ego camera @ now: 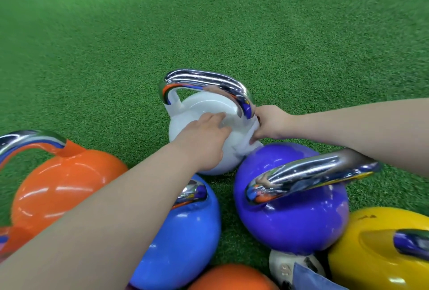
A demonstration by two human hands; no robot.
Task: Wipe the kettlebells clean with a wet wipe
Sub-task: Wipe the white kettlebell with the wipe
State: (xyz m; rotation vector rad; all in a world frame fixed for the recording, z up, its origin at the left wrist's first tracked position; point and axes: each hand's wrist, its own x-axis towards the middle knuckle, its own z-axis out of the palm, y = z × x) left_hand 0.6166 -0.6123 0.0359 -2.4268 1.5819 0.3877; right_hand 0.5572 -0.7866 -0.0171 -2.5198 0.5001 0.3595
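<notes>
Closest to the lens, the left forearm (97, 224) crosses a glossy light-blue kettlebell (185, 243), round and smooth with a chrome handle stub showing just past the arm. Just beside it sit an orange kettlebell (65, 185) on the left, a purple kettlebell (290, 215) on the right with a mirror-bright curved handle, a yellow kettlebell (376, 250) at the right edge, and a second orange dome (232, 278) at the bottom. A small whitish object (287, 266) lies between purple and yellow, too blurred to identify.

Beyond the cluster stands the white kettlebell (209, 127), upright on the green artificial turf (209, 22), touching the purple one. The left hand (206, 138) lies flat on its rounded top, fingers extended. The right hand (269, 125) pinches a crumpled white wet wipe (243, 145) against the ball's right side, below the handle's root.

Turf lies open and bare-textured behind and to both sides of the white bell; the near side is crowded, bells pressed edge to edge.
</notes>
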